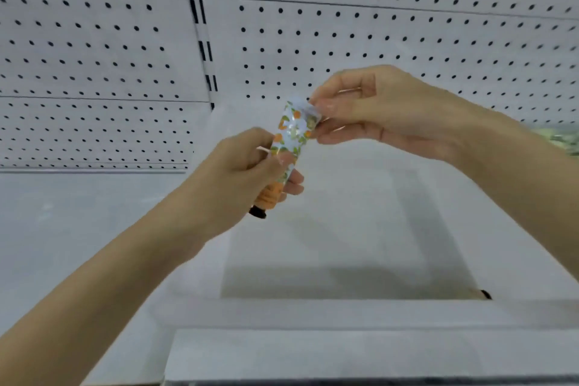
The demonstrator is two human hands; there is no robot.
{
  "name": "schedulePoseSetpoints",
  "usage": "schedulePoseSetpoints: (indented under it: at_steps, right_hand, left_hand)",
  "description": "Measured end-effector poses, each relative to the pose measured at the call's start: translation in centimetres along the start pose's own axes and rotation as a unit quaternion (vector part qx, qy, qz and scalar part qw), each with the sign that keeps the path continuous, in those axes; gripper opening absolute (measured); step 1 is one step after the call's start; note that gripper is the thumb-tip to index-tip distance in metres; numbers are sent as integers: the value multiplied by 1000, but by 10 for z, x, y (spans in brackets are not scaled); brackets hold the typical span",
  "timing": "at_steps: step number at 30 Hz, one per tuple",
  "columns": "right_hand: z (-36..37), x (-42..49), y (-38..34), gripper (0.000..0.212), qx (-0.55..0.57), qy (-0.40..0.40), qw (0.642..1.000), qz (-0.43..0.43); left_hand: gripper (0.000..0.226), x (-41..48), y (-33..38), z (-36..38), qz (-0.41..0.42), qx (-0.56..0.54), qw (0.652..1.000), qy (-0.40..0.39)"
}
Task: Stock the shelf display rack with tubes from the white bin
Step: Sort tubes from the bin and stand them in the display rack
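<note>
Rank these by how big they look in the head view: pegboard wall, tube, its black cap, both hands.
1. pegboard wall
2. right hand and left hand, too alike to rank
3. tube, partly hidden by fingers
4. black cap

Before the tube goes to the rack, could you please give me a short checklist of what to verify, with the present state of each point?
1. Lower grip firm: the left hand grips the lower part of the tube. Ok.
2. Upper grip firm: the right hand pinches the tube's flat upper end. Ok.
3. Cap in place: the black cap sits on the lower end. Ok.
4. Tube straight for placing: it is tilted, cap down and to the left. Not ok.
5. Free slot in the clear rack below the hands: too blurred. Cannot tell.
6. Tube undamaged: the print is blurred. Cannot tell.
</note>
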State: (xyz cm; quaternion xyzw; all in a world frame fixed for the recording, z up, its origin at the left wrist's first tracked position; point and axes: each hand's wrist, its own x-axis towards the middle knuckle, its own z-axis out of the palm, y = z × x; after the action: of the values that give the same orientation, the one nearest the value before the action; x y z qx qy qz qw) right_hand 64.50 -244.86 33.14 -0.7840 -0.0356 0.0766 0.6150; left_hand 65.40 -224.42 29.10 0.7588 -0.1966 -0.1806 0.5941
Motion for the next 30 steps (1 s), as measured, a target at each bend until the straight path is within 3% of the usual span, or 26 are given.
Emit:
schedulePoseSetpoints:
  at_steps: [4,7,10,13,21,30]
  right_hand:
    - [-52,-44,18,48,-30,89,991,90]
    - [-68,-72,51,54,-81,81,977,181]
    - [-66,-85,87,58,-185,0,945,271]
    - [-55,-85,112,44,-250,-96,911,314]
    - [-52,-85,116,37,-306,-292,813,400]
    - [-58,-87,118,32,-309,-330,806,383]
  left_hand:
    - [14,27,11,38,-46,-33,996,-62]
    - [21,49,10,68,-78,-1,991,-105]
    - [22,62,0,87,-106,28,986,-124]
    - [15,64,-21,88,-122,70,981,-137]
    - [11,62,-33,101,-148,73,966,-200]
    - [9,63,-35,99,-141,54,969,-196]
